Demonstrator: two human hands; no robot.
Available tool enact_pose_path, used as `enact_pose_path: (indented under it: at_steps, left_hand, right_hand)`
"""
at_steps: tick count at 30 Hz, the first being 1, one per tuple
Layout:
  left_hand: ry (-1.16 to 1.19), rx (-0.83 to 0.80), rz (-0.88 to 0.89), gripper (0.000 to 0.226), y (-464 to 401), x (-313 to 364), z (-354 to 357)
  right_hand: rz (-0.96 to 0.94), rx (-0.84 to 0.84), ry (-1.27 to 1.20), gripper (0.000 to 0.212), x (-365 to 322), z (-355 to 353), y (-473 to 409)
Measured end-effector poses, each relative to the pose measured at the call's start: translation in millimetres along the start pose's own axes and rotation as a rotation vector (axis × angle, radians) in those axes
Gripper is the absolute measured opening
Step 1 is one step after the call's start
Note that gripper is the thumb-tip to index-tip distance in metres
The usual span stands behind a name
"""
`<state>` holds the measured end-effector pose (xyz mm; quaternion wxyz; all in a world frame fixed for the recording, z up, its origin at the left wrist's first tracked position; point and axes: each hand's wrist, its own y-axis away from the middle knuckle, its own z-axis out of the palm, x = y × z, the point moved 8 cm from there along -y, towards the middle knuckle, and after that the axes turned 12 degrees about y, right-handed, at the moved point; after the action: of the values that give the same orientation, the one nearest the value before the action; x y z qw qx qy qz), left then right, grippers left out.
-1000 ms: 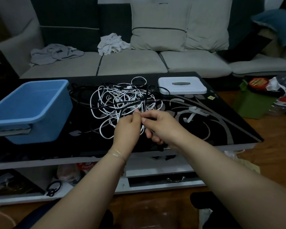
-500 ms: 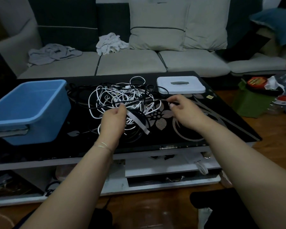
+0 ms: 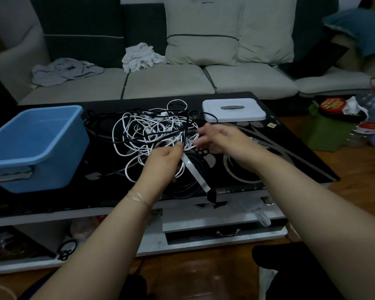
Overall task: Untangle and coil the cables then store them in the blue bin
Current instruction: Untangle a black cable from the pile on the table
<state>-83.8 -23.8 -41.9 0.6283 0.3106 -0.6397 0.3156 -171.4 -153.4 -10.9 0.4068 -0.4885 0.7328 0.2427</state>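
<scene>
Left hand (image 3: 164,161) pinches a flat white cable (image 3: 195,172) from the tangle (image 3: 152,133) on the worktop (image 3: 279,167); the blurred right hand (image 3: 221,139) has fingers spread beside it, blue bin (image 3: 37,144) left.

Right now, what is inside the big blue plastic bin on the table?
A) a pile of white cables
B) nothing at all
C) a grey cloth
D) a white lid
B: the blue plastic bin shows only its bare inside, while the tangle of white and black cables lies on the black glass table beside it.
</scene>
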Motion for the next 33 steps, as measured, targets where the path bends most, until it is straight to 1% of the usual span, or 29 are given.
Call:
enact_pose_path:
  at_steps: [1, 2, 3, 4, 6, 7, 10, 13, 14, 16, 17, 18, 20, 23, 24, 25, 26, 29, 30, 33]
  left_hand:
    - [-0.002, -0.004, 0.012, 0.044, 1.0, 1.5, 0.3]
    - [0.000, -0.011, 0.024, 0.042, 2.3, 3.3, 1.2]
    - [-0.001, -0.022, 0.037, 0.040, 4.0, 5.2, 2.3]
    - [-0.010, -0.032, 0.049, 0.040, 6.0, 6.9, 3.6]
    - [-0.042, -0.045, 0.074, 0.047, 10.8, 10.1, 6.2]
    - [-0.056, -0.047, 0.085, 0.053, 14.3, 12.1, 7.5]
    - [-0.086, -0.027, 0.127, 0.054, 18.8, 15.7, 8.2]
    - [-0.092, -0.002, 0.164, 0.064, 18.8, 18.5, 4.9]
    - [-0.087, -0.002, 0.168, 0.066, 18.1, 17.5, 3.9]
    - [-0.094, -0.015, 0.185, 0.060, 17.7, 17.6, 4.7]
    - [-0.112, -0.018, 0.207, 0.053, 18.8, 19.4, 5.1]
    - [-0.146, -0.019, 0.237, 0.051, 20.3, 21.8, 5.5]
    - [-0.224, -0.031, 0.301, 0.053, 25.7, 28.7, 7.3]
    - [-0.270, -0.052, 0.340, 0.048, 29.7, 30.4, 7.9]
    - [-0.276, -0.049, 0.340, 0.051, 29.6, 28.9, 7.8]
    - [-0.283, -0.047, 0.341, 0.053, 30.0, 27.7, 7.7]
    - [-0.282, -0.052, 0.348, 0.054, 31.2, 27.5, 8.9]
    - [-0.286, -0.093, 0.372, 0.048, 38.5, 29.4, 15.2]
    - [-0.303, -0.103, 0.378, 0.046, 40.5, 29.2, 17.0]
    - [-0.372, -0.131, 0.424, 0.041, 48.1, 30.9, 22.0]
  right_hand:
    - [0.015, -0.153, -0.019, 0.034, -4.4, 17.3, 6.5]
    - [0.025, -0.259, -0.004, 0.033, -4.3, 30.5, 11.7]
    - [0.022, -0.312, 0.001, 0.033, -1.3, 38.2, 13.9]
    - [0.017, -0.323, 0.004, 0.036, 0.2, 41.7, 14.9]
    - [0.030, -0.314, -0.010, 0.039, 2.3, 43.7, 14.8]
    - [0.034, -0.305, -0.020, 0.037, 2.4, 44.7, 14.8]
    - [0.040, -0.231, -0.030, 0.021, -1.0, 47.7, 17.1]
    - [0.064, -0.120, -0.014, 0.007, -1.9, 47.0, 17.3]
    - [0.073, -0.097, 0.000, 0.009, -1.9, 46.4, 17.6]
    - [0.087, -0.089, -0.033, 0.015, -1.6, 46.4, 19.5]
    - [0.099, -0.106, -0.094, 0.013, -0.7, 47.6, 21.3]
    - [0.116, -0.137, -0.172, 0.011, 0.6, 49.2, 23.3]
    - [0.157, -0.250, -0.312, 0.020, 3.9, 52.3, 27.8]
    - [0.200, -0.421, -0.422, 0.057, 8.0, 49.7, 32.7]
    - [0.221, -0.439, -0.440, 0.064, 10.1, 47.3, 32.7]
    - [0.249, -0.433, -0.460, 0.064, 12.6, 46.0, 31.4]
    - [0.283, -0.407, -0.491, 0.059, 16.0, 46.3, 30.2]
    - [0.369, -0.333, -0.605, 0.028, 24.2, 57.5, 29.0]
    - [0.398, -0.335, -0.635, 0.023, 25.6, 63.0, 30.3]
    - [0.450, -0.379, -0.697, 0.016, 25.3, 72.3, 34.9]
